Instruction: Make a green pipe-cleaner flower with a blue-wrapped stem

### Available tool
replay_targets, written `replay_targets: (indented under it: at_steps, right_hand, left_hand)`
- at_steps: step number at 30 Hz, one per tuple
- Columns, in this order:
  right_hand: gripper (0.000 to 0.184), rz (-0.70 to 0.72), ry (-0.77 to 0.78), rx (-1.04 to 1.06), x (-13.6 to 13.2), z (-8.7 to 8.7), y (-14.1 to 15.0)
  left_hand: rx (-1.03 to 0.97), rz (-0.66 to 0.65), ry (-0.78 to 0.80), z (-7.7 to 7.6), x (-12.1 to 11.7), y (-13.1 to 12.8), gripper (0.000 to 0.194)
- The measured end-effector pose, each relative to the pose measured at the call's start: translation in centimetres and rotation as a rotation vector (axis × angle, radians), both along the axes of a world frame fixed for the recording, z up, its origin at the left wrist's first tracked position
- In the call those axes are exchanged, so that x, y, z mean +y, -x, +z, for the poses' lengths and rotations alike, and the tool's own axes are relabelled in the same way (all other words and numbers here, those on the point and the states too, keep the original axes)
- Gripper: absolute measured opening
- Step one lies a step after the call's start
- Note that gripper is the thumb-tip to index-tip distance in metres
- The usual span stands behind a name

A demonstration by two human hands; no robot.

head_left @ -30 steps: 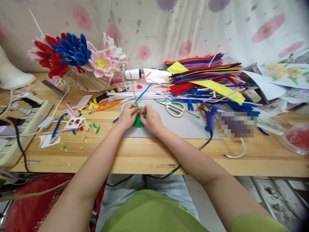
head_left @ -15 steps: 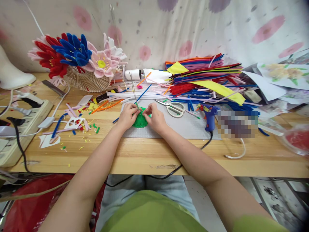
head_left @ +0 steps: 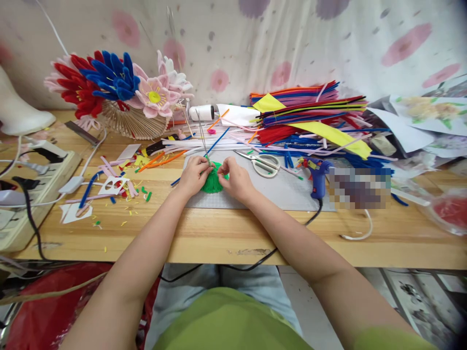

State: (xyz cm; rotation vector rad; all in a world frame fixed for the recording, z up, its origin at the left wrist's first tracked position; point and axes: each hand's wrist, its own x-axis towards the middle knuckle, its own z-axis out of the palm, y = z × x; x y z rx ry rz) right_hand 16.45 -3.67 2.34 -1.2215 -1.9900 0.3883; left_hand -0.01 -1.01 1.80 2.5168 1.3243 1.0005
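1. reaching over the wooden table (head_left: 219,233) with two bare hands, close together at one green bundle (head_left: 210,183).
2. pinching the top of the green bundle with the left hand (head_left: 196,176), fingertips drawn together at the foot of some thin wires (head_left: 203,138), too fine to count surely.
3. bending the fingers of the right hand (head_left: 235,180) at the right side of the green bundle; cannot tell whether gripping a strand or merely touching.
4. resting, as a single spread-out tuft, on one grey mat (head_left: 292,197), toward the left end, between both hands.
5. passing just behind the left hand: one blue stick (head_left: 220,139), slanted.
6. lying on the mat, right of the right hand: one pair of scissors (head_left: 268,166), with two pale handle loops.
7. standing farther right: one blue glue gun (head_left: 316,180), with one black cord (head_left: 314,218).
8. clustered at the back left: at least four big flowers, namely one red (head_left: 80,90), one blue (head_left: 118,80), one pink (head_left: 155,97) and one white (head_left: 174,73).
9. heaped at the back right: many coloured sticks (head_left: 310,114), beyond counting, plus two yellow strips (head_left: 333,138).
10. sitting at the left edge: one power strip (head_left: 60,187).
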Motion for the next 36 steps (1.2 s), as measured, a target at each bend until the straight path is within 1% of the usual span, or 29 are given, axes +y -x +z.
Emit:
replay_targets:
  at_steps: [3,5,13,20,26,31,36]
  right_hand:
    - [0.016,-0.03,0.035,0.055,0.1,0.0,-0.4]
    - [0.016,-0.026,0.047,0.055,0.2,-0.1,-0.4]
    - [0.013,-0.002,-0.007,-0.055,0.5,-0.3,0.5]
    - [0.016,0.056,0.012,-0.023,0.1,0.2,-0.1]
    - [0.012,0.019,0.002,-0.001,0.3,0.0,0.3]
    - [0.012,0.018,-0.017,-0.049,0.3,-0.1,0.7]
    - [0.015,0.043,0.0,-0.032,0.1,0.0,0.2]
  left_hand:
    - [0.002,0.0,0.003,0.0,0.0,0.0,0.021]
    - [-0.002,0.003,0.005,0.0,0.0,0.0,0.021]
    - [-0.01,0.006,0.017,-0.1,-0.1,0.0,0.02]
    - [-0.012,-0.005,0.027,0.0,-0.1,-0.1,0.019]
    - [-0.017,-0.008,0.034,0.1,-0.2,-0.1,0.022]
    - [-0.015,-0.012,0.018,-0.1,-0.1,0.0,0.021]
    - [-0.019,-0.01,0.025,-0.1,-0.1,0.0,0.02]
